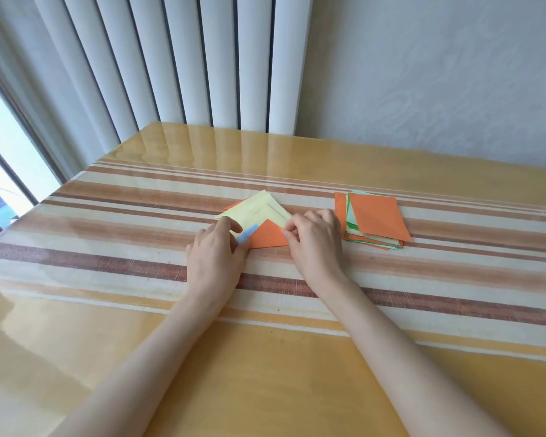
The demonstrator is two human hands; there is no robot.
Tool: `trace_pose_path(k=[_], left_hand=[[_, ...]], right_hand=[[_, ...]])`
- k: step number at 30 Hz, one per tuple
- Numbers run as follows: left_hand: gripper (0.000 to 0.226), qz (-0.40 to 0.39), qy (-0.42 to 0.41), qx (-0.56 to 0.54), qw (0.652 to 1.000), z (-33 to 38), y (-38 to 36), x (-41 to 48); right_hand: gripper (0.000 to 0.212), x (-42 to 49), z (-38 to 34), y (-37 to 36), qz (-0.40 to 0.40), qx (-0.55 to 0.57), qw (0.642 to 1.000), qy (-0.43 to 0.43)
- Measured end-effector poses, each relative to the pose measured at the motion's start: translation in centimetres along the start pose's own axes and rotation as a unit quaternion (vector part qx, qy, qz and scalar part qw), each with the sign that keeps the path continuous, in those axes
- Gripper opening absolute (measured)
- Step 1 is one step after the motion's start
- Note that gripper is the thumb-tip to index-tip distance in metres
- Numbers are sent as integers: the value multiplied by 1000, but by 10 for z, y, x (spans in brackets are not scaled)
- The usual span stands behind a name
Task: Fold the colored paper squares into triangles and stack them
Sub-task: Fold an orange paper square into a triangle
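Two hands on the yellow sheet (259, 208): left hand (216, 247) presses it flat, right hand (312, 239) pinches its corner. I'd align edges before creasing. Square stack (379, 219) sits right of right hand.

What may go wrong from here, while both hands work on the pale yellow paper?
The yellow paper lies over an orange piece and a blue piece, so the right hand, which pinches its corner, might lift or drag them too. The table looks glossy; the paper may slip under the left hand and crease crooked. The stack beside is uneven and could spread.
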State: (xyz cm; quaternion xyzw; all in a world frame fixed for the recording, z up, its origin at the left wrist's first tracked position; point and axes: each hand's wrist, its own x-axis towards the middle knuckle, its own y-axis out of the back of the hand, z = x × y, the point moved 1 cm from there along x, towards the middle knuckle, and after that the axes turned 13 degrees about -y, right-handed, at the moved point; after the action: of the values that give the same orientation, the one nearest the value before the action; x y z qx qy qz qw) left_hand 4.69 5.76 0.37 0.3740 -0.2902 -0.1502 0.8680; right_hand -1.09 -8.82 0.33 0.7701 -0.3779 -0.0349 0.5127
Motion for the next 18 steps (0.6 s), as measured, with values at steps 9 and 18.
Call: trace_pose_path(k=[9,18], left_hand=[[10,-5,-178,161,971,2,-4,-10],[37,-59,-187,235,952,0,-4,-17]], right_hand=[[15,-19,4,5,20,-32,995,89],[34,-33,11,7,-57,-61,995,54]])
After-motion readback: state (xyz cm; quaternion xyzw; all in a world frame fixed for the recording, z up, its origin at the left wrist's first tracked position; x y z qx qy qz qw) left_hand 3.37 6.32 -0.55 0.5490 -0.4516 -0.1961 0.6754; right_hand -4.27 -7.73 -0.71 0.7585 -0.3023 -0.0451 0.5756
